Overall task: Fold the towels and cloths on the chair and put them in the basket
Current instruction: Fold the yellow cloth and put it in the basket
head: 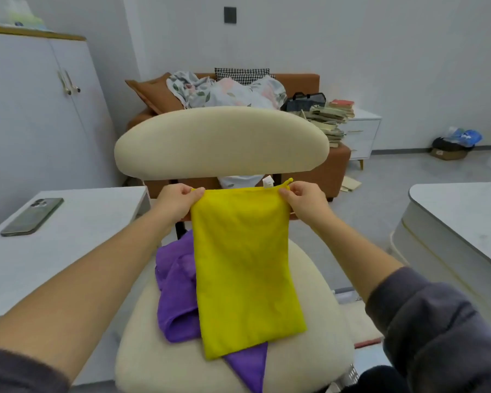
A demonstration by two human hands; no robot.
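A yellow cloth (244, 265) hangs lengthwise over the cream chair seat (318, 307), its lower end lying on the seat. My left hand (176, 201) pinches its top left corner and my right hand (304, 199) pinches its top right corner, just below the chair's backrest (221, 143). A small white label and a loop stick up at the top right corner. A purple cloth (176, 293) lies crumpled on the seat under the yellow one, with one corner poking out at the front. A small piece of a white basket (352, 374) shows at the lower right, mostly hidden.
A white table (82, 251) with a dark phone (31, 217) stands at the left. Another white table (465, 222) is at the right. Behind the chair stand a brown sofa (309, 80) with bedding, a stack of books (332, 117) and a white cabinet (34, 109).
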